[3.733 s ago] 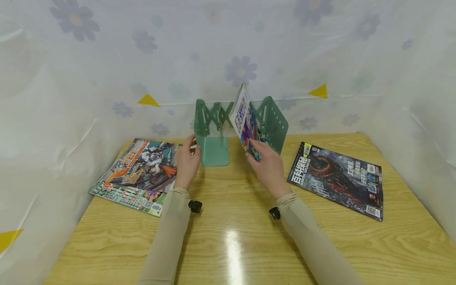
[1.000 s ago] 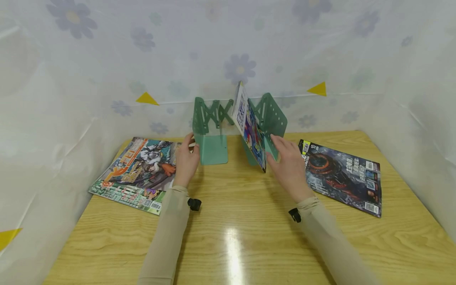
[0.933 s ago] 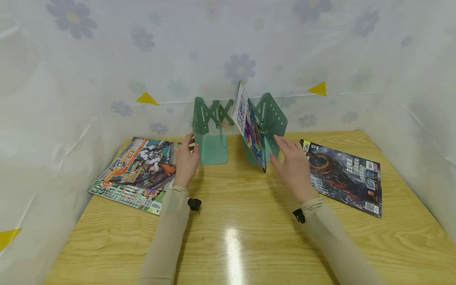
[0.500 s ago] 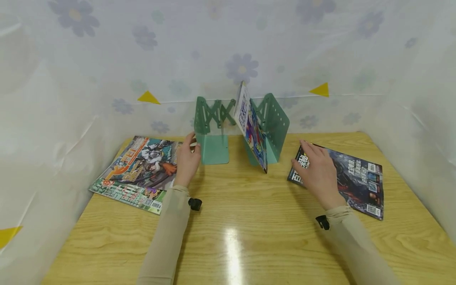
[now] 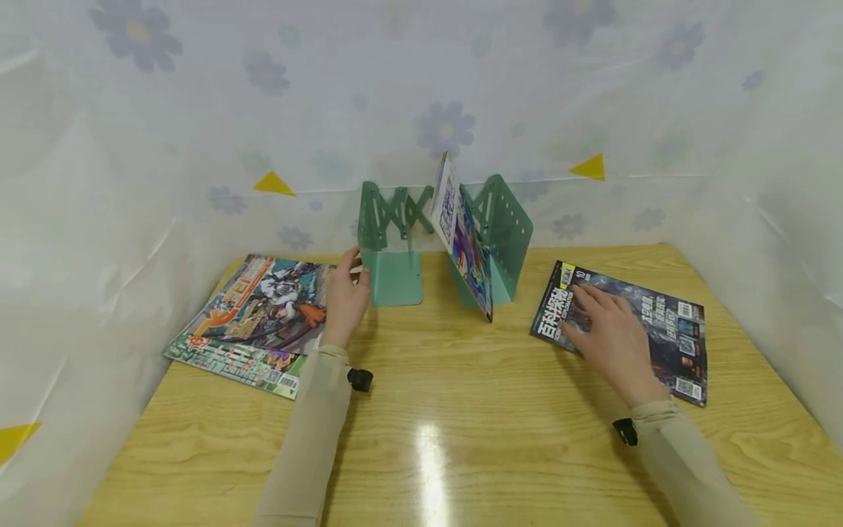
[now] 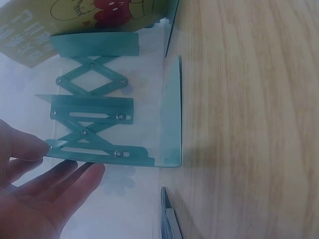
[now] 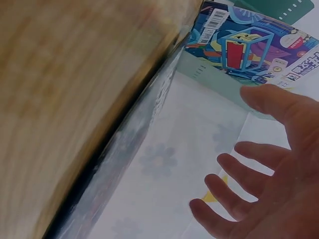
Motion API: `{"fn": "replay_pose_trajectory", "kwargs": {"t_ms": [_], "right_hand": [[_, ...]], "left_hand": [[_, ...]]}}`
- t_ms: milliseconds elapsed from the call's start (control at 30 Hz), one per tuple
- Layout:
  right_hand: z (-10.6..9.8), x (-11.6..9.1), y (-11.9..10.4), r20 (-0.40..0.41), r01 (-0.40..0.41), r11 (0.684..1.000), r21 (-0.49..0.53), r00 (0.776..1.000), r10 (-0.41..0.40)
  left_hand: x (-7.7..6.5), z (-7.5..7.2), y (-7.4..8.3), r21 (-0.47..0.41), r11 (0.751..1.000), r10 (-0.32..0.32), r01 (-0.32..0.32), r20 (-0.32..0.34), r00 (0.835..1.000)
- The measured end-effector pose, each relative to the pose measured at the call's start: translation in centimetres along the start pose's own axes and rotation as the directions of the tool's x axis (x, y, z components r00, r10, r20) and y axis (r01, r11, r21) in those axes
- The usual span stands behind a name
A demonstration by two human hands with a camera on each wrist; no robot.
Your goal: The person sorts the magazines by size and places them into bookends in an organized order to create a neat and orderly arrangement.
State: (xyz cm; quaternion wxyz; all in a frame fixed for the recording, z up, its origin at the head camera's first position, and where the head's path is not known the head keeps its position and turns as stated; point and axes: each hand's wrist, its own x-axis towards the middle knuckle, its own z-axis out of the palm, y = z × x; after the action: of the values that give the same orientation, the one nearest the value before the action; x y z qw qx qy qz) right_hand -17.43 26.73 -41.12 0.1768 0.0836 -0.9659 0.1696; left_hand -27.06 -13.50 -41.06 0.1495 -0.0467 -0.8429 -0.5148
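Nearest on the bench [image 5: 421, 395], the right hand [image 5: 612, 344] hovers above a dark magazine [image 5: 665, 318] flat toward the right edge; its fingers are spread, released, gripping nothing. Toward the left edge, an upper magazine [image 5: 276, 300] overlaps a lower magazine [image 5: 230, 364]. The left hand [image 5: 345, 304] rests loose, ungripping fingers against the green bookend's [image 5: 398, 279] outer left side, likely to steady it. Near the far edge, that bookend presumably props the standing magazine [image 5: 469, 252] on edge. Counted: two hands, four magazines, one bookend.
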Motion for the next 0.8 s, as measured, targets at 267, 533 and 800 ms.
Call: {"fn": "replay_pose_trajectory", "kwargs": {"t_ms": [267, 533, 800], "right_hand": [[-0.2, -0.8, 1.3, 0.180, 0.002, 0.998, -0.057, 0.984, 0.009], [-0.2, -1.6, 2.1, 0.287, -0.012, 0.998, -0.066, 0.958, 0.030], [-0.2, -1.7, 3.0, 0.359, -0.031, 0.999, -0.039, 0.932, 0.043]], "left_hand": [[0.1, 0.2, -0.1, 0.001, 1.000, 0.019, -0.019, -0.012, 1.000], [0.1, 0.1, -0.1, 0.013, 0.999, 0.030, -0.030, -0.019, 0.999], [0.0, 0.1, -0.1, 0.002, 1.000, 0.017, -0.017, -0.005, 1.000]]}}
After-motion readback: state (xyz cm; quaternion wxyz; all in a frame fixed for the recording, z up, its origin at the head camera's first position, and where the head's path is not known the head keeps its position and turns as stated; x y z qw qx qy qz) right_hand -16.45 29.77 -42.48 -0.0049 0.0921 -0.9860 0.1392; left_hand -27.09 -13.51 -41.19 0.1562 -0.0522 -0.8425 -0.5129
